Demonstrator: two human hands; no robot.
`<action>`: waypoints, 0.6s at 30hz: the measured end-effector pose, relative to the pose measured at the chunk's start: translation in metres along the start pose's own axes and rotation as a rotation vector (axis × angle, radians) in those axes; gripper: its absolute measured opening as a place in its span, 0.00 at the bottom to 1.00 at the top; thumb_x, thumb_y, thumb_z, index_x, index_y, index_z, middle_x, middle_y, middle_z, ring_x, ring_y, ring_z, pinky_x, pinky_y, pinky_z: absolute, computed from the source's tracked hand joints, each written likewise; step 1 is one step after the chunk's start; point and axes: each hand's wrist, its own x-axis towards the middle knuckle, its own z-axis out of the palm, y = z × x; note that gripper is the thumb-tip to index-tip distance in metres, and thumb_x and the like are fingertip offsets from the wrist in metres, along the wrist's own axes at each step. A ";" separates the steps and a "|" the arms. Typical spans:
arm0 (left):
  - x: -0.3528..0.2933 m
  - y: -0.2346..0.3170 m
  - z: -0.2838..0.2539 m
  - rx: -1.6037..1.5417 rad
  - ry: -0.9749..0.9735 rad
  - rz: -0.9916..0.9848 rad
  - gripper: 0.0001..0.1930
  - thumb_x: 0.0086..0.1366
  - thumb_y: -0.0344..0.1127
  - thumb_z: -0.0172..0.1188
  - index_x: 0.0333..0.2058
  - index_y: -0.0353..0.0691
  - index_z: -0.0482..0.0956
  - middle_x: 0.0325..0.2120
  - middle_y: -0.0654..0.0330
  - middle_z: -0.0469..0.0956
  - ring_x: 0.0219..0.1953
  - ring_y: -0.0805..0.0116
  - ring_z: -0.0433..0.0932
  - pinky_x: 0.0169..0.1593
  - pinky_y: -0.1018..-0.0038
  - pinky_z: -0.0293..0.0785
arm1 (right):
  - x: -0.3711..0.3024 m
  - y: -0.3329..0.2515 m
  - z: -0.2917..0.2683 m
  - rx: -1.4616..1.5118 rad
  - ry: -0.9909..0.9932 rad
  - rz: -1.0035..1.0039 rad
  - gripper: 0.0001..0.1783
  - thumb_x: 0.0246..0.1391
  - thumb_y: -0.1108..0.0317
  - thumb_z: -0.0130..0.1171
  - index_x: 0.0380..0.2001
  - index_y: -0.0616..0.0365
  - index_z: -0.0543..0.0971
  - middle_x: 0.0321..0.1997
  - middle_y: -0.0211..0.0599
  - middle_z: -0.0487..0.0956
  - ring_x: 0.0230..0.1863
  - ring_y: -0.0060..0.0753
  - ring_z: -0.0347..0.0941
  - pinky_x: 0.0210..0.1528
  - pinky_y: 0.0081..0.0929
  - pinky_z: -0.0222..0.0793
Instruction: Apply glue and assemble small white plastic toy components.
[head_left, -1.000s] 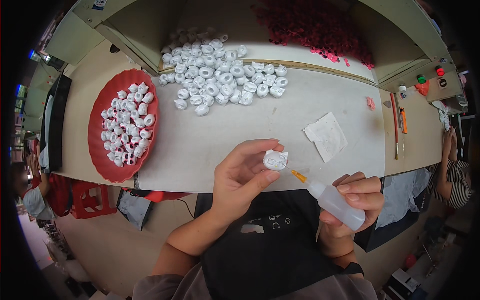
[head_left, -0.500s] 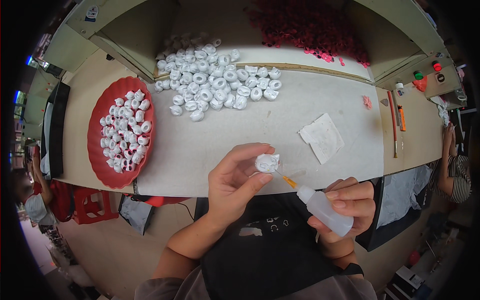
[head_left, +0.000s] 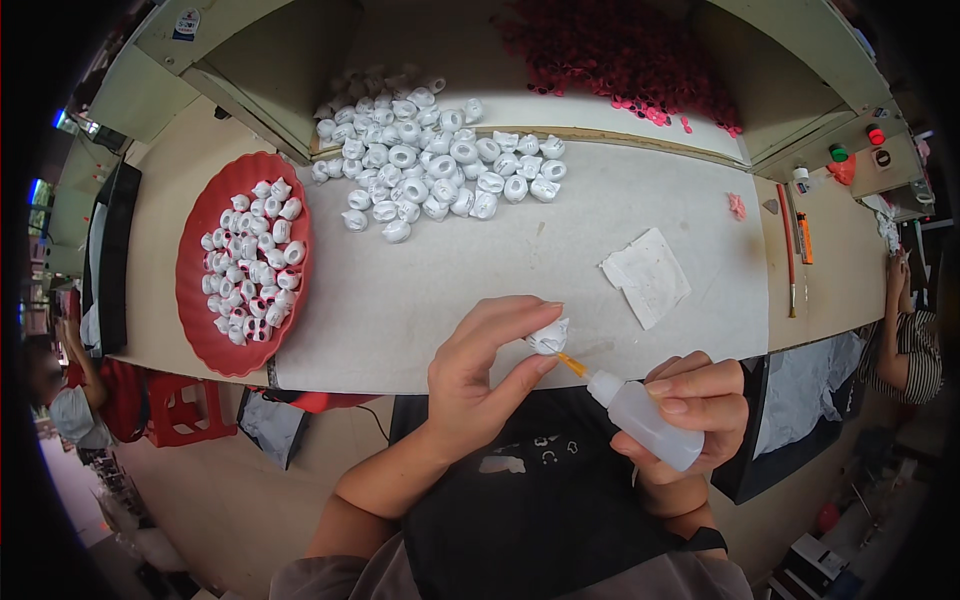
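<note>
Between the thumb and fingers of my left hand (head_left: 490, 365) is a small white cat-shaped head (head_left: 549, 337) with pointed ears. My right hand (head_left: 690, 410) is closed around a translucent squeeze bottle (head_left: 645, 420) with an orange needle tip (head_left: 572, 366). The tip points up and left and meets the lower edge of the head; whether it touches or goes in is hard to see. Both hands are over the front edge of the white-covered table (head_left: 440, 290). Beyond them lies a heap of similar white heads (head_left: 430, 170).
A red scalloped tray (head_left: 240, 360) at left holds heads, some with pink-and-black pieces. Many such pieces (head_left: 650, 90) lie on the back shelf. At right are a folded white cloth (head_left: 648, 278), a brush (head_left: 788, 250) and an orange tube (head_left: 804, 240). Other people sit at both sides.
My left hand has shifted slightly right and turned the white head, so its marked face no longer shows. The bottle has barely moved, and its tip is now closer to the head.
</note>
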 end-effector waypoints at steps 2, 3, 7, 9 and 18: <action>0.000 0.000 -0.002 0.062 -0.005 -0.019 0.18 0.47 0.19 0.55 0.40 0.32 0.71 0.38 0.53 0.69 0.42 0.65 0.68 0.44 0.76 0.63 | 0.000 -0.001 -0.001 0.004 -0.016 0.016 0.22 0.30 0.67 0.68 0.27 0.54 0.66 0.28 0.32 0.65 0.22 0.21 0.62 0.26 0.16 0.62; 0.000 0.000 -0.003 0.062 -0.005 -0.023 0.18 0.47 0.19 0.55 0.40 0.32 0.71 0.38 0.53 0.69 0.42 0.65 0.68 0.44 0.76 0.63 | 0.001 0.000 -0.001 0.008 -0.031 0.029 0.22 0.30 0.67 0.68 0.27 0.54 0.66 0.28 0.32 0.65 0.22 0.21 0.62 0.26 0.16 0.62; 0.001 -0.004 -0.005 0.055 -0.035 -0.019 0.18 0.49 0.19 0.53 0.42 0.30 0.68 0.40 0.53 0.67 0.42 0.65 0.67 0.46 0.74 0.63 | 0.003 0.004 -0.009 0.029 -0.035 0.005 0.25 0.25 0.76 0.69 0.31 0.58 0.68 0.31 0.38 0.68 0.24 0.26 0.67 0.25 0.17 0.64; 0.001 -0.007 -0.008 0.013 -0.059 -0.009 0.18 0.50 0.19 0.52 0.43 0.29 0.66 0.41 0.52 0.65 0.43 0.65 0.67 0.47 0.72 0.62 | 0.003 0.014 -0.010 0.124 0.070 0.038 0.24 0.27 0.76 0.68 0.32 0.59 0.68 0.32 0.39 0.68 0.27 0.25 0.67 0.28 0.17 0.65; 0.003 -0.007 -0.052 -0.233 0.339 -0.141 0.22 0.50 0.18 0.50 0.47 0.30 0.63 0.41 0.52 0.68 0.41 0.69 0.69 0.46 0.73 0.65 | 0.096 0.122 -0.030 0.141 -0.075 0.554 0.09 0.39 0.79 0.52 0.28 0.61 0.66 0.29 0.33 0.68 0.31 0.25 0.69 0.33 0.20 0.66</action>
